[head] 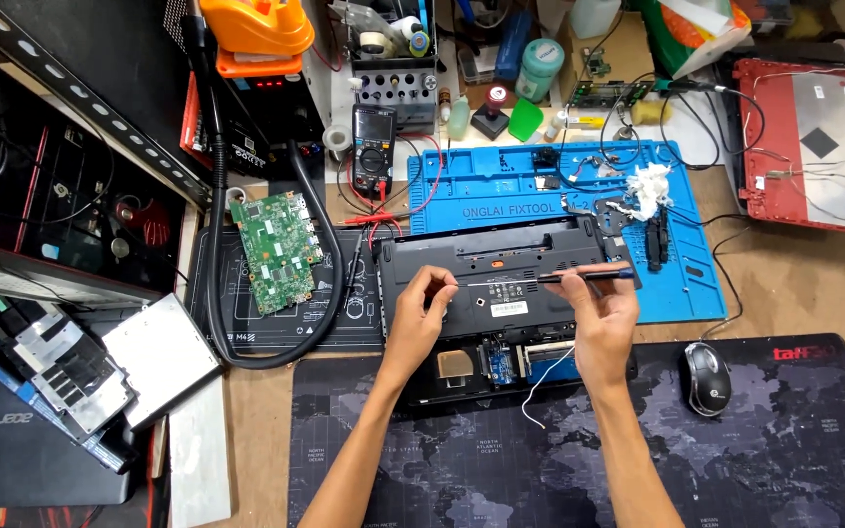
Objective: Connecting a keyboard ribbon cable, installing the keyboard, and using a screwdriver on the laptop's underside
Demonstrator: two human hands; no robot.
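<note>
Wooden workbench (794, 293) filling view, seen from above, lying under even bright light. Dark map-printed desk mat (755, 460) covering bench's near edge. Blue repair mat (696, 284) sitting beyond desk mat, toward bench's far side. Black metal shelf frame (70, 88) running diagonally at far left of desk mat. No walls, floor or windows showing.
</note>
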